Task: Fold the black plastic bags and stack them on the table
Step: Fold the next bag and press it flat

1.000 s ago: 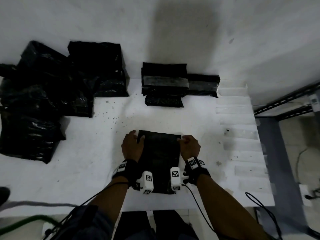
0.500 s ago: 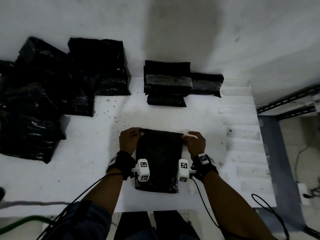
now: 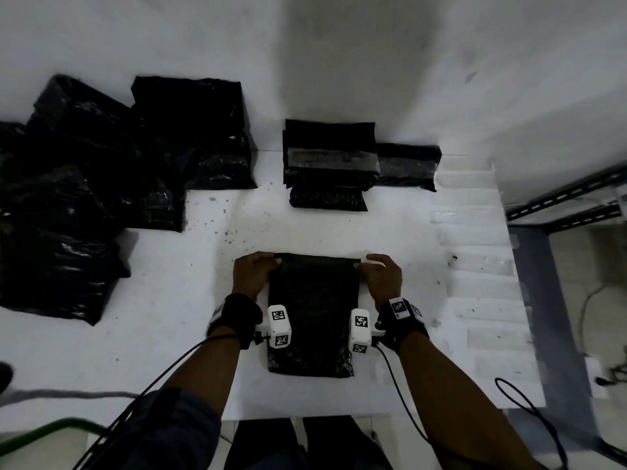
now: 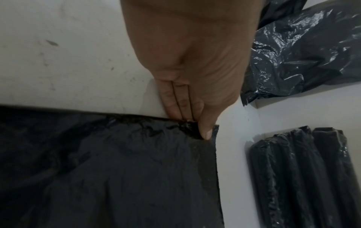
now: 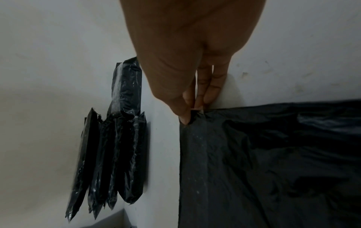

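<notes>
Loose bags (image 3: 78, 198) heaped far left on the counter (image 3: 169, 300), unfolded.

Left hand (image 3: 252, 274): thumb and fingers (image 4: 176, 106) pinching the far-left corner of the bag (image 3: 314, 313). That bag lies flat at centre near the front edge, already narrowed to a strip.

Folded stack (image 3: 329, 164) sits against the wall, well apart from the bag.

Right hand (image 3: 381, 276): fingers (image 5: 207, 91) pinching the far-right corner, same way.

Clear strips (image 3: 481, 266) line the counter on the right.

Risks, judging from here:
- Thin slick film. Pinches only catch the corners, so one could slip out mid-fold and skew the crease.
- Uneven pull between hands would misalign the edges.
- Trapped air may puff the fold so it springs open.
- Near edge is close to the counter lip; dragging it back could drop it off.
</notes>
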